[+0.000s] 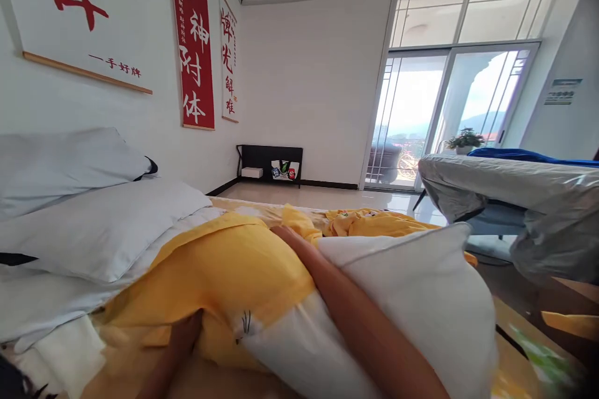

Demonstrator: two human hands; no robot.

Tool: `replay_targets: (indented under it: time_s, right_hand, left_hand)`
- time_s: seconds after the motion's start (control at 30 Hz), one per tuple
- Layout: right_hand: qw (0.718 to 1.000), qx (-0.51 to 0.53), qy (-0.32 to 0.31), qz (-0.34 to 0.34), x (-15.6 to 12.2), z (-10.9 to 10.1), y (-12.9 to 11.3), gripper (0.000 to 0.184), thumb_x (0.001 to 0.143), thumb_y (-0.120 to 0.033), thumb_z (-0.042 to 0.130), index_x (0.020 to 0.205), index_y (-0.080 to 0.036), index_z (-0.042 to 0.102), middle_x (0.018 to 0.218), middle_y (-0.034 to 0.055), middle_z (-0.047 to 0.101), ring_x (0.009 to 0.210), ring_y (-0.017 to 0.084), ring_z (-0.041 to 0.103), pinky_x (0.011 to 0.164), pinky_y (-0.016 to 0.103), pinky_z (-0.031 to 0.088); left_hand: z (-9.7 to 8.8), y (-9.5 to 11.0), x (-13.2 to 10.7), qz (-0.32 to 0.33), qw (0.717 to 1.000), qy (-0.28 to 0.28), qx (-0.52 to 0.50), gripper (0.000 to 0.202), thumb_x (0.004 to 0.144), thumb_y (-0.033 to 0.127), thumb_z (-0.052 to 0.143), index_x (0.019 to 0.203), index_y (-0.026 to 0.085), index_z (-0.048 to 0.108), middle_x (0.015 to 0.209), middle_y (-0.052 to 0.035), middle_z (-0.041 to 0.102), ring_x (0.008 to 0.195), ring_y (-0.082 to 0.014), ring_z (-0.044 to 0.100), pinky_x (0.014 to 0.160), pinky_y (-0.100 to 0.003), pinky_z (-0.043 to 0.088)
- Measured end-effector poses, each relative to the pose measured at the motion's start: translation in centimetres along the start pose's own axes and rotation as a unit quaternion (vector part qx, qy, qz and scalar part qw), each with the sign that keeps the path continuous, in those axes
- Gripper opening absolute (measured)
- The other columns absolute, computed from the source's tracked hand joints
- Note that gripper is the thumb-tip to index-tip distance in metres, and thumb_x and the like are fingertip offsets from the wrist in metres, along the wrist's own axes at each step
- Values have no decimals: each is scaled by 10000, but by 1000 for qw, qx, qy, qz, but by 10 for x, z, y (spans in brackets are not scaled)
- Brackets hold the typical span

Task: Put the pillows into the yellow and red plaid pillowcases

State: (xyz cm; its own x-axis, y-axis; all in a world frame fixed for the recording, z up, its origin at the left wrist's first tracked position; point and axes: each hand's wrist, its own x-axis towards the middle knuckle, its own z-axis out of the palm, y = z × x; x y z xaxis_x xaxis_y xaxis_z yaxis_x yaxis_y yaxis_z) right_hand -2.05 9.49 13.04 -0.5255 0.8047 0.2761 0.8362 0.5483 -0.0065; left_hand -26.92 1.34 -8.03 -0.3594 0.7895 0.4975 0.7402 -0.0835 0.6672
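A yellow pillowcase [219, 262] covers one end of a white pillow [412, 287], which lies across the bed in front of me. The pillow's right part is bare. My left hand [188, 329] is closed on the near edge of the pillowcase, its fingertips hidden under the fold. On the far side, my right hand [283, 234] grips the pillowcase, with the forearm lying across the pillow. A small dark printed figure shows on the yellow cloth.
Two white pillows [103, 224] are stacked at the left. Crumpled yellow bedding [374, 223] lies beyond the pillow. A table under a plastic cover [496, 181] stands at the right, with a potted plant [465, 139] on it. A low black shelf [262, 156] is by the far wall.
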Motion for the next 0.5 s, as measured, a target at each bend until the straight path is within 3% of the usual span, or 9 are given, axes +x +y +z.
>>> replay_targets:
  time_s: [0.03, 0.1, 0.23, 0.33, 0.43, 0.5]
  right_hand:
    - [1000, -8, -7, 11, -4, 9, 0, 436, 987, -344, 320, 1026, -141, 703, 948, 37, 717, 834, 89, 656, 744, 191, 404]
    - [998, -43, 8, 40, -9, 2, 11, 455, 1004, -295, 270, 1017, -123, 691, 963, 80, 716, 840, 119, 665, 718, 209, 404]
    - [984, -138, 81, 80, -18, -74, 56, 346, 994, -263, 325, 1050, -138, 643, 995, 161, 709, 926, 229, 656, 752, 298, 388]
    - [967, -201, 128, 93, -37, -123, 78, 359, 999, -339, 333, 944, -170, 645, 908, 119, 711, 856, 235, 644, 697, 300, 344]
    - [955, -194, 175, 138, -63, -121, 82, 460, 977, -501, 340, 755, -209, 619, 749, 44, 677, 712, 193, 601, 615, 275, 294]
    - [974, -122, 136, 134, -80, -99, 83, 472, 952, -543, 360, 700, -226, 601, 681, 16, 649, 649, 171, 564, 585, 266, 285]
  left_hand:
    - [-3, -5, 0, -17, 1000, 10, -3, 307, 885, 440, 532, 1005, 198, 677, 971, -71, 690, 956, -262, 642, 819, -422, 557]
    - [-7, -12, 2, -34, 999, 35, -22, 297, 809, 459, 501, 863, 247, 701, 809, -65, 711, 927, -306, 655, 778, -432, 573]
    - [-13, -9, 20, -21, 995, 71, -63, 290, 691, 465, 467, 734, 250, 657, 745, -68, 722, 917, -323, 665, 788, -441, 573]
    - [-15, 5, 33, -15, 992, 80, -101, 274, 625, 462, 434, 630, 236, 589, 706, -95, 723, 828, -335, 671, 756, -452, 571]
    - [-12, 18, 38, -20, 981, 94, -168, 292, 593, 454, 448, 680, 222, 602, 805, -117, 745, 830, -333, 675, 765, -443, 571]
    - [-11, 22, 37, -29, 975, 91, -202, 332, 592, 449, 466, 745, 205, 631, 904, -133, 748, 895, -337, 674, 817, -442, 563]
